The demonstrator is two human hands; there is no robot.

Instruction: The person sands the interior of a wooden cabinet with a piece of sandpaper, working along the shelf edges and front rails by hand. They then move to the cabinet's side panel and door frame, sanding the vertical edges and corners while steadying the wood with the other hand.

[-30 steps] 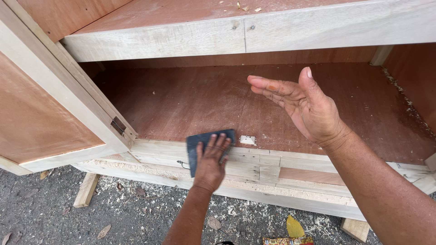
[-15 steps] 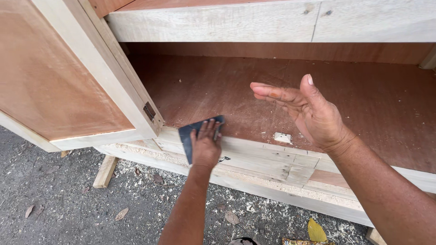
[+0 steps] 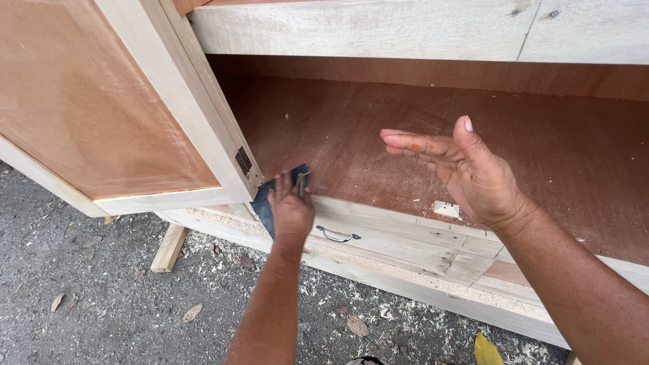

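My left hand (image 3: pixel 289 208) presses a dark blue-grey sheet of sandpaper (image 3: pixel 265 201) flat against the pale front rail (image 3: pixel 399 236) of a wooden cabinet, close to the lower corner of the open door (image 3: pixel 115 115). My right hand (image 3: pixel 460 169) hovers open above the reddish plywood floor (image 3: pixel 554 149) inside the cabinet, fingers together and pointing left, holding nothing. A small metal handle (image 3: pixel 337 236) sits on the rail just right of my left hand.
A hinge (image 3: pixel 243 161) shows on the door's edge. A white chip (image 3: pixel 446 209) lies on the cabinet floor near the rail. A pale top rail (image 3: pixel 378 27) runs above. Below is gravel with sawdust, dry leaves, a wood offcut (image 3: pixel 168 247) and a yellow leaf (image 3: pixel 487 350).
My left hand has slid the sandpaper leftwards along the front rail toward the door's corner. The view has shifted left and closer. My right hand stays raised and open.
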